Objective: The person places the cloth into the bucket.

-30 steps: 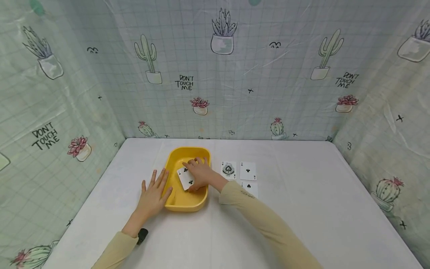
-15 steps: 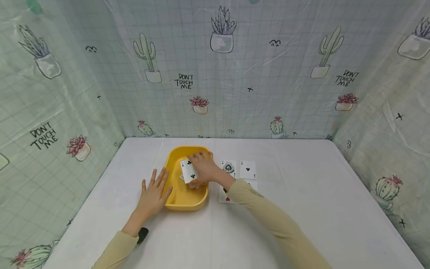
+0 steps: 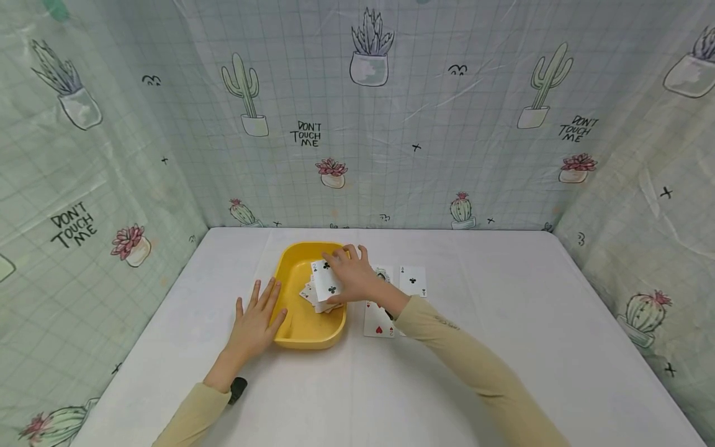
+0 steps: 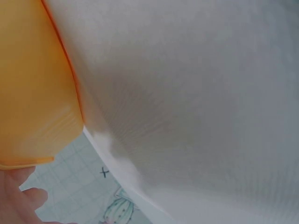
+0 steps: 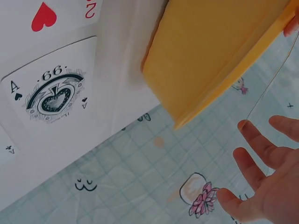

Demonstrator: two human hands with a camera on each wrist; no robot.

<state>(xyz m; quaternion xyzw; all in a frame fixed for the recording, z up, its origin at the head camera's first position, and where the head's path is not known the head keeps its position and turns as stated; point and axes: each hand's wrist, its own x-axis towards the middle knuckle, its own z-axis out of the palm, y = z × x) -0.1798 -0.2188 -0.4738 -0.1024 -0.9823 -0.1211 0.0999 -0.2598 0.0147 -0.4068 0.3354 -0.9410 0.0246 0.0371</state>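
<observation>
My right hand (image 3: 357, 279) pinches a two of clubs playing card (image 3: 326, 282) by its edges, raised over the right part of a yellow plastic tray (image 3: 304, 332). Beneath it in the tray lies a loose pile of white playing cards (image 3: 306, 294), partly hidden by the held card and hand. In the right wrist view the held card shows only as a thin edge at a fingertip. My left hand (image 3: 254, 326) rests on the tray's left rim with spread, straight fingers. The left wrist view shows its fingers (image 4: 21, 198) at the yellow wall.
Right of the tray, an ace of spades (image 5: 53, 93), an ace of clubs (image 3: 413, 282) and a two of hearts (image 3: 377, 324) lie face up on the white table (image 3: 491, 298). My right forearm crosses over the cards there. Cactus-print cloth (image 3: 419, 118) hangs behind and at both sides.
My right hand has lifted the two of clubs and moved it rightward toward the tray's right rim, uncovering the card pile beneath. The left hand has stayed in place.
</observation>
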